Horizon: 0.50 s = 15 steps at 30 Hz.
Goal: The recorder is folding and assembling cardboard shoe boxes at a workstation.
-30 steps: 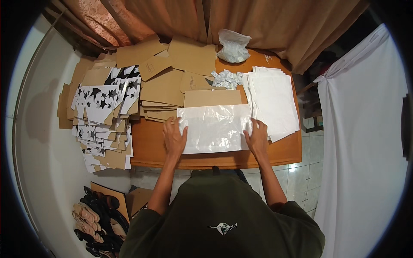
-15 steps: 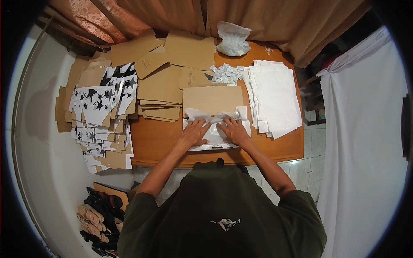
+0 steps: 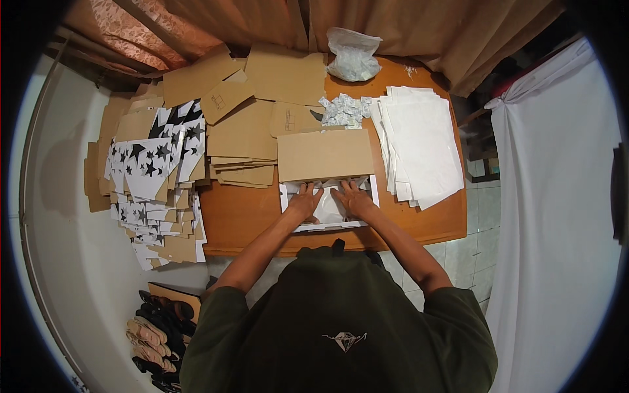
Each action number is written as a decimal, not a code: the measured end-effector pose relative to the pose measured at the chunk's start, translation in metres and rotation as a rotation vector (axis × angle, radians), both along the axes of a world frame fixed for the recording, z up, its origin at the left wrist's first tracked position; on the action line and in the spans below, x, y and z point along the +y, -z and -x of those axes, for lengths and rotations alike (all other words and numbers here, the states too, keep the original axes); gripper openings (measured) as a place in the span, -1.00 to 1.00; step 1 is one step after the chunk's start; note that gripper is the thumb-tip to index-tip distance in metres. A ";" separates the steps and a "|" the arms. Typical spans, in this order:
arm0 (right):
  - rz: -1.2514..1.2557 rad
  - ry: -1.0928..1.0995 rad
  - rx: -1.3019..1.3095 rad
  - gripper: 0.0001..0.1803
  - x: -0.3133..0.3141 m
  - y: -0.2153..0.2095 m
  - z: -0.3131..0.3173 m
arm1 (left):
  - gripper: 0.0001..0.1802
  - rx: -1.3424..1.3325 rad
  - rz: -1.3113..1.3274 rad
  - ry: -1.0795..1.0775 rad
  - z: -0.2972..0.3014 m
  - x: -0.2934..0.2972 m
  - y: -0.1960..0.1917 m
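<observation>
Wooden desk (image 3: 249,219) bearing a brown cardboard box (image 3: 325,154) at its near edge. Left hand (image 3: 305,200) and right hand (image 3: 352,198), flat and unclenched, press white tissue paper (image 3: 327,211) inside; keep pressure even, working outward from the centre.

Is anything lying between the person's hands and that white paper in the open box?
Nothing visible does. The left hand and the right hand both rest directly on the white paper inside the box, side by side, with no other thing between them and it.
</observation>
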State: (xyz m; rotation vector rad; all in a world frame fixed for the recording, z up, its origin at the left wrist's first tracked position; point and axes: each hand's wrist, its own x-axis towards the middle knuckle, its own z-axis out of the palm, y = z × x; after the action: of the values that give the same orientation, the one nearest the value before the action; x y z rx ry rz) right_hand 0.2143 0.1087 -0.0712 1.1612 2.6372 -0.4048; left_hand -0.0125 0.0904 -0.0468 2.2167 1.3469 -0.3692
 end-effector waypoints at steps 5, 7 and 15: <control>0.072 -0.016 -0.052 -0.29 0.003 -0.009 0.006 | 0.36 0.123 -0.057 0.006 -0.008 -0.003 0.016; 0.098 0.001 -0.099 -0.24 0.003 -0.017 0.013 | 0.35 0.145 -0.093 0.008 -0.010 -0.006 0.018; 0.195 0.021 -0.083 -0.27 0.008 0.002 0.001 | 0.20 0.066 0.004 0.013 -0.006 0.002 0.023</control>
State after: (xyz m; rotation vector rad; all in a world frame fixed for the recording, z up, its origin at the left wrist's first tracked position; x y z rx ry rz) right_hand 0.2135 0.1167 -0.0731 1.1186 2.4534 -0.5896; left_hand -0.0065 0.0928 -0.0700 2.2288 1.3649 -0.4527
